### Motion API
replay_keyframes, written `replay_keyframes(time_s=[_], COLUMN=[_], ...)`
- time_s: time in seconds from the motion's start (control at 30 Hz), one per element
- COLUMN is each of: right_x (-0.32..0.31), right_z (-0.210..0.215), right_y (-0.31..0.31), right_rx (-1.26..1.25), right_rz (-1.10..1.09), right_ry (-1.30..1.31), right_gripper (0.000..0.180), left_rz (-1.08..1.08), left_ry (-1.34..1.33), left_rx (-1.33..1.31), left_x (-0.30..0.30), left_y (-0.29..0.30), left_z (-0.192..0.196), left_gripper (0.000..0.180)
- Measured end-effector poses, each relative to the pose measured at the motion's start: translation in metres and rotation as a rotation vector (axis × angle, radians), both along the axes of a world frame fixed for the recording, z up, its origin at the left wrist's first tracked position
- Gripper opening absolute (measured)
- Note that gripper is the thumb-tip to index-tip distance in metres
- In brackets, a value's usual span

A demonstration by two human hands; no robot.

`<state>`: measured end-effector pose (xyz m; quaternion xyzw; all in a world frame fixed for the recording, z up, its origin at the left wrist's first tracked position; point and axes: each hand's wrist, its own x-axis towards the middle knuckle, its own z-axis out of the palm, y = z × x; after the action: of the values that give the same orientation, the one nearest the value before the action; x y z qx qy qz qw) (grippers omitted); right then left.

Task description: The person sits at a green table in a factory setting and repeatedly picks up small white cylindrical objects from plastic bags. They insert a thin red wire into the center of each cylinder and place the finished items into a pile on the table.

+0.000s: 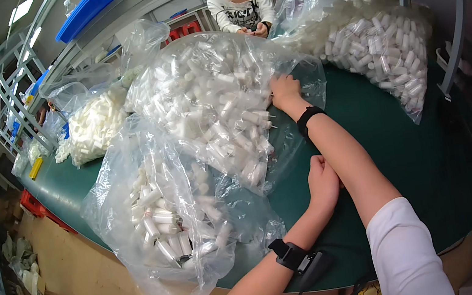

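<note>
A big clear plastic bag point(209, 96) full of small white tubes lies on the green table point(422, 155). My right hand point(284, 90) reaches forward into its open right side, fingers pressed among the tubes; whether it grips one is hidden. My left hand point(321, 180) rests on the table against my right forearm, fingers curled, holding nothing I can see. A second clear bag point(167, 220) of white tubes sags over the table's near left edge. Both wrists carry black bands.
A third bag of white tubes point(373, 39) sits at the far right, smaller bags point(93, 124) of white parts at the far left. Across the table stands another person point(242, 10) in a white top. Metal racks and blue bins line the back left; more bags lie on the floor.
</note>
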<state>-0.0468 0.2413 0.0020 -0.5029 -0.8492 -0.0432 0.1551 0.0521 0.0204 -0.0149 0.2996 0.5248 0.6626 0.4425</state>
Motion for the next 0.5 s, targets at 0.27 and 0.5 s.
replay_keyframes(time_s=[0.27,0.5], right_x=[0.013,0.005], right_z=[0.003,-0.008], right_y=[-0.002,0.0], right_rx=[-0.189,-0.078], right_rz=[0.008,-0.142], right_ry=[0.166,0.173], right_gripper=[0.03,0.037], left_rz=[-0.088,-0.054], left_ry=[-0.032,-0.055], left_rx=[-0.024,-0.03], left_x=[-0.006,-0.002], left_y=[0.007,0.006], left_z=[-0.015,-0.006], left_gripper=[0.017,0.023])
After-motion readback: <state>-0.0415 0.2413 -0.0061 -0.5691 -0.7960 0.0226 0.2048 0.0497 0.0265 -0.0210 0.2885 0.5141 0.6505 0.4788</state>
